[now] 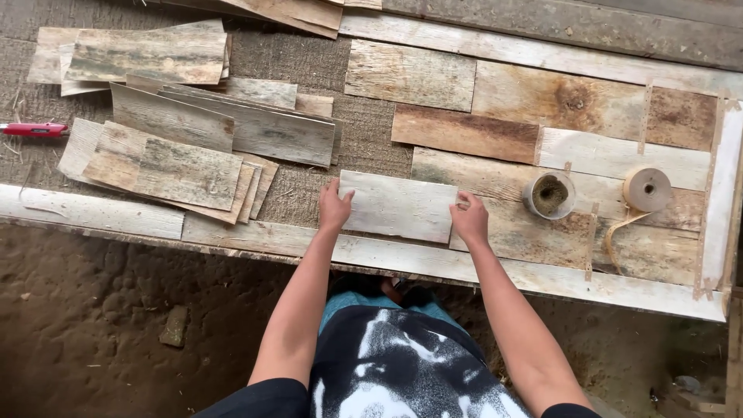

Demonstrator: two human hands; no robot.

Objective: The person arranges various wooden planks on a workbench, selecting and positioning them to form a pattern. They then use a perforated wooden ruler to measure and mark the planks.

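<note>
A pale weathered wooden plank piece (397, 204) lies flat on the work surface in front of me. My left hand (333, 207) grips its left end, thumb on top. My right hand (469, 217) holds its right end, fingers curled over the edge. To the right of it, several similar boards (557, 101) lie fitted side by side like a patchwork panel, bordered by a long pale strip (542, 279) along the near edge.
Loose stacked boards (170, 139) lie at the left on grey matting. A red-handled tool (32, 129) sits at the far left. Two tape rolls (549, 194) (647, 190) rest on the panel. Bare dirt floor (101, 325) lies below the bench.
</note>
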